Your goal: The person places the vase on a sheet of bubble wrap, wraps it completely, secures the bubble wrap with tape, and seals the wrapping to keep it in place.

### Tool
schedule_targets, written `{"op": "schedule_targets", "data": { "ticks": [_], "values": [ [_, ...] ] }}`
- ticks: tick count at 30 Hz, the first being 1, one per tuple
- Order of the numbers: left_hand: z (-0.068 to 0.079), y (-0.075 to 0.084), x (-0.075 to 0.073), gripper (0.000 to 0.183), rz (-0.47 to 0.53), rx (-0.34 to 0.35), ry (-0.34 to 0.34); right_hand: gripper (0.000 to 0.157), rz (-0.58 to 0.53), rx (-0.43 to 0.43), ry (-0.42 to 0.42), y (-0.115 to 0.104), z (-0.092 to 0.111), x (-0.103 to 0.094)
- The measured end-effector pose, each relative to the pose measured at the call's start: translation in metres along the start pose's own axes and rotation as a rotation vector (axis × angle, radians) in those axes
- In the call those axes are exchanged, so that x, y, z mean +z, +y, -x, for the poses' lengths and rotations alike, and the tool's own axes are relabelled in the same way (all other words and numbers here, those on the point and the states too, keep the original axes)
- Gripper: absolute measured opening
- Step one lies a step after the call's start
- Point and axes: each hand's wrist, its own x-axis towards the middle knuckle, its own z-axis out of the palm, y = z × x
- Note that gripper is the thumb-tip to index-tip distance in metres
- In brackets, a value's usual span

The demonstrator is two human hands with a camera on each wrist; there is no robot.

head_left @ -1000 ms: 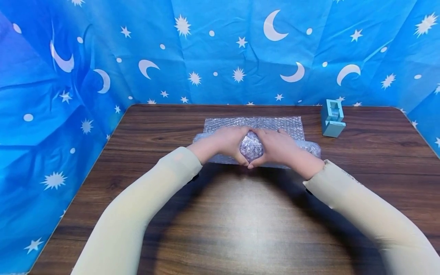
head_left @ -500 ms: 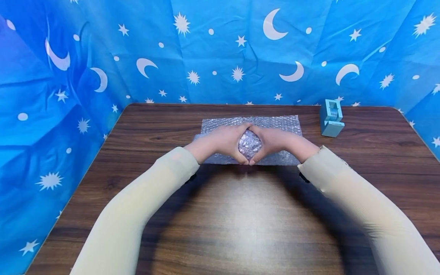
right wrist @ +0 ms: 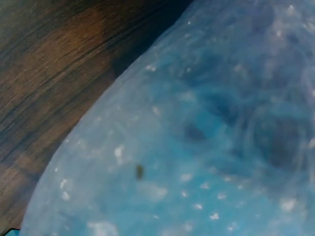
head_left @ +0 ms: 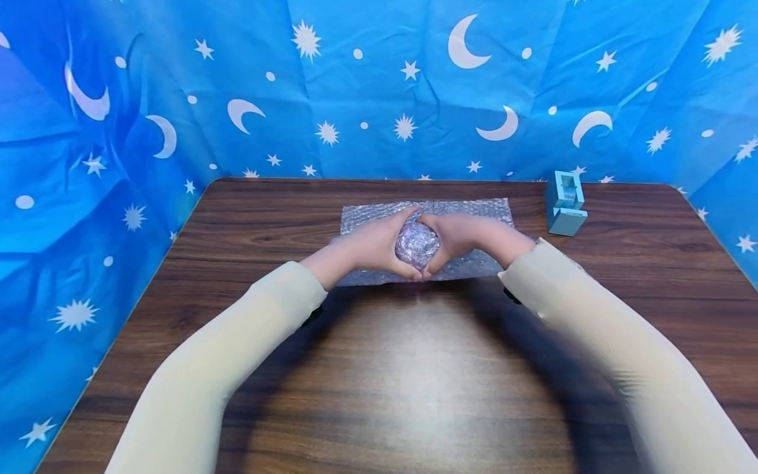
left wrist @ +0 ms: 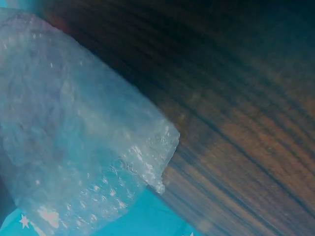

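Both hands meet at the middle of the table's far half, around a rounded, crinkled bundle of clear bubble wrap (head_left: 417, 245). My left hand (head_left: 379, 242) curls round its left side, while the right hand (head_left: 460, 236) curls round the other. Thumbs come together at the near side and fingers at the far side. Beneath lies a flat part of the bubble wrap sheet (head_left: 482, 263), spreading out left and right. Close up, the wrap (left wrist: 74, 123) fills much of the left wrist view, and blurred bubble wrap (right wrist: 162, 162) most of the right one. Whatever the bundle contains is hidden.
A light blue tape dispenser (head_left: 566, 204) stands on the dark wooden table (head_left: 414, 368), right of the wrap near the back edge. Behind and at the sides hangs a blue cloth (head_left: 355, 85) with white moons and stars.
The hands and bundle shift slightly left in the head view, as does the whole scene. The right hand has turned in more around the bundle, and the wrap's puffed side ends have flattened or gone from sight.
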Motion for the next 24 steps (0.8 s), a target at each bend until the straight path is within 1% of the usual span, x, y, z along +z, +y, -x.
{"op": "schedule_targets", "data": {
  "ticks": [3,5,8,10,12,16,22,24],
  "values": [
    [0.008,0.003,0.001,0.114,-0.055,-0.021,0.031,0.103,-0.006,-0.008,-0.008,0.001,-0.002,-0.001],
    [0.014,0.006,0.002,0.108,-0.119,-0.03,0.061,0.102,-0.025,-0.007,-0.023,0.002,-0.004,-0.002],
    [0.024,0.012,0.004,0.101,-0.224,-0.026,0.113,0.105,-0.057,0.024,-0.063,0.004,-0.006,-0.005],
    [0.03,0.015,0.007,0.099,-0.288,-0.016,0.141,0.106,-0.071,0.038,-0.088,0.006,-0.008,-0.008],
    [0.034,0.016,0.009,0.101,-0.344,-0.005,0.166,0.109,-0.087,0.056,-0.11,0.006,-0.01,-0.01],
    [0.034,0.017,0.014,0.111,-0.431,0.001,0.206,0.112,-0.118,0.081,-0.143,0.006,-0.011,-0.014],
    [0.027,0.018,0.02,0.118,-0.516,-0.009,0.198,0.113,-0.102,0.084,-0.158,0.007,-0.009,-0.015],
    [0.025,0.019,0.021,0.118,-0.544,-0.002,0.213,0.115,-0.099,0.088,-0.158,0.008,-0.009,-0.015]
  ]
}}
